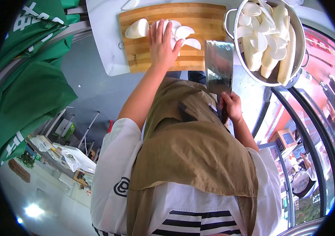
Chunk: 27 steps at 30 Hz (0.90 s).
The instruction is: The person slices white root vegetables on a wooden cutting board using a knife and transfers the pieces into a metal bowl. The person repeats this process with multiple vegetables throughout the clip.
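Note:
My left hand (164, 44) lies palm down over thin white slices (184, 31) of a radish-like root on a striped bamboo cutting board (161, 63). Its fingers are stretched and slightly apart, and they hide part of the slices. Left of the fingertips rests an uncut, peeled piece of the white root (137, 29). My right hand (231, 105) grips the handle of a broad metal cleaver (219, 66). The blade points away from me, its far end over the board's near right corner, apart from the slices.
Right of the board stands a two-handled metal pot (236, 44) holding peeled white roots (287, 56) and slices. A white tabletop (104, 38) bears the board. Green printed fabric (34, 97) hangs at left. Black-framed glass (309, 141) runs along the right, with people beyond.

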Motion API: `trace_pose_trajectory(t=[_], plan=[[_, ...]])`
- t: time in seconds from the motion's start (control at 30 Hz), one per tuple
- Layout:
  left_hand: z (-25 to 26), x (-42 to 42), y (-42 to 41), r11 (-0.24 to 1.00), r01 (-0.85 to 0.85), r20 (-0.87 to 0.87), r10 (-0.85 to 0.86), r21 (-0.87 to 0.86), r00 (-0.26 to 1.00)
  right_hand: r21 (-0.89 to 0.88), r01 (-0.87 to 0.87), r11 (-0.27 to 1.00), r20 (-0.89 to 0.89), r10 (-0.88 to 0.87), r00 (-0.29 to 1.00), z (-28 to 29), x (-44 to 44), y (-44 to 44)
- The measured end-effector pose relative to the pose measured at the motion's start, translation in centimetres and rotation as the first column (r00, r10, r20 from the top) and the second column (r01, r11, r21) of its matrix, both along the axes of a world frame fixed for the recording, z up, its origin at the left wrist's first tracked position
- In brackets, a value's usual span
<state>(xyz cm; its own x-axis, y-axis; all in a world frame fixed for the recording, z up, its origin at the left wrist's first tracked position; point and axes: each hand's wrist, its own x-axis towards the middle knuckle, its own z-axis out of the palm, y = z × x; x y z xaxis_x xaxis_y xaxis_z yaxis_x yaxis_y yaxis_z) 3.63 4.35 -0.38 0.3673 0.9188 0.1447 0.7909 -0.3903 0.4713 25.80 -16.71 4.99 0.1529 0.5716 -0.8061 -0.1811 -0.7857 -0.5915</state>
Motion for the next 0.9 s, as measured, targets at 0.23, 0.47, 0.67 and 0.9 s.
trace_pose_trajectory(t=[0.23, 0.47, 0.67, 0.9], plan=[[-2.4, -0.1, 0.5, 1.000, -0.008, 0.063, 0.009, -0.009, 0.998, -0.042, 0.117, 0.992, -0.095, -0.121, 0.988, -2.6, -3.0, 1.1], [-2.7, 0.6, 0.5, 0.999, -0.028, 0.108, 0.025, 0.019, 0.994, 0.024, 0.129, 0.991, -0.185, -0.123, 0.975, -4.0, -6.2, 7.2], [-2.7, 0.7, 0.3, 0.999, -0.023, 0.166, 0.014, 0.048, 0.986, 0.064, -0.081, 0.995, -0.265, 0.095, 0.960, -5.0, -8.3, 9.9], [-1.5, 0.9, -1.1, 1.000, 0.018, 0.284, -0.024, 0.021, 0.959, 0.059, -0.055, 0.997, -0.277, 0.069, 0.958, -2.1, -9.4, 8.8]])
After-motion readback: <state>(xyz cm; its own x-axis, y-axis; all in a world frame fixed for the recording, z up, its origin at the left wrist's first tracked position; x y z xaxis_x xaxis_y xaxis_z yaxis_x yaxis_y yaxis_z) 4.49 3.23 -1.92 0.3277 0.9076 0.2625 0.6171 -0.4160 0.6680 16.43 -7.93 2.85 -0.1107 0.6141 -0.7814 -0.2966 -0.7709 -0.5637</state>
